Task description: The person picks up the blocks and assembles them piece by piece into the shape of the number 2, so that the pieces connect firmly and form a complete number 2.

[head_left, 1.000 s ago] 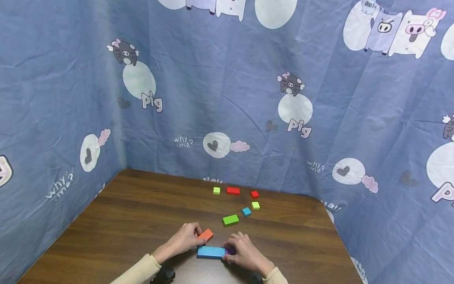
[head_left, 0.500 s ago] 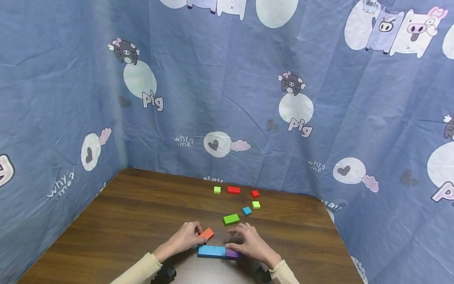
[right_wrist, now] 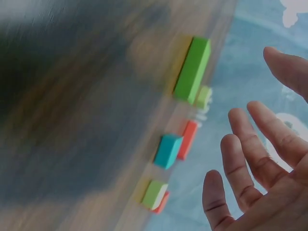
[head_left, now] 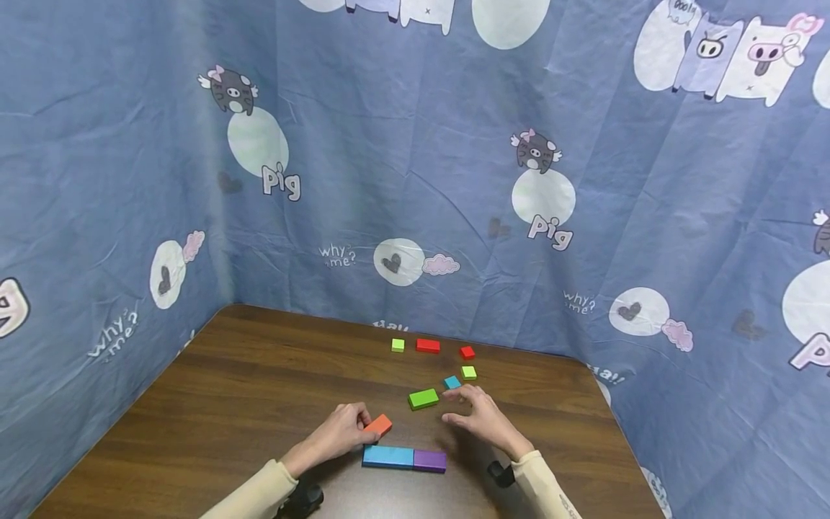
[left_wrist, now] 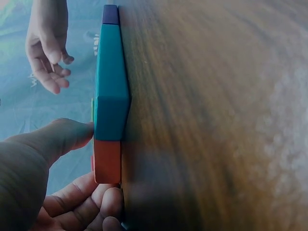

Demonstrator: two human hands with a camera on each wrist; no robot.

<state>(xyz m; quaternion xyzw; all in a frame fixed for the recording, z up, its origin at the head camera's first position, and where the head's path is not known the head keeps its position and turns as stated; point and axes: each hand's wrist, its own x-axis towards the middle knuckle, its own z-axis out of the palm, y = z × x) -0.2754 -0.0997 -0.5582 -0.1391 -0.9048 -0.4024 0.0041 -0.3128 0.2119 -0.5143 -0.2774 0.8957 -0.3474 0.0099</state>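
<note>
In the head view my left hand (head_left: 340, 432) pinches an orange block (head_left: 380, 424) between thumb and fingers, on the table. Just in front of it lies a long blue block (head_left: 387, 456), end to end with a purple block (head_left: 429, 461). The left wrist view has the orange block (left_wrist: 107, 162) past the near end of the blue block (left_wrist: 111, 82). My right hand (head_left: 486, 422) hovers with spread fingers, holding nothing. Nearest to it are a green block (head_left: 424, 398) and a small blue block (head_left: 452, 383), partly covered by its fingers.
Toward the table's back lie two small lime blocks, one at left (head_left: 398, 346) and another lime block (head_left: 469, 373) at right. A red bar (head_left: 428, 346) and a small red block (head_left: 467, 352) lie there too. A patterned blue cloth (head_left: 311, 216) hangs behind the table.
My right hand has let go of the purple block and moved away to the right and toward the back. The left hand still holds the orange block in place.
</note>
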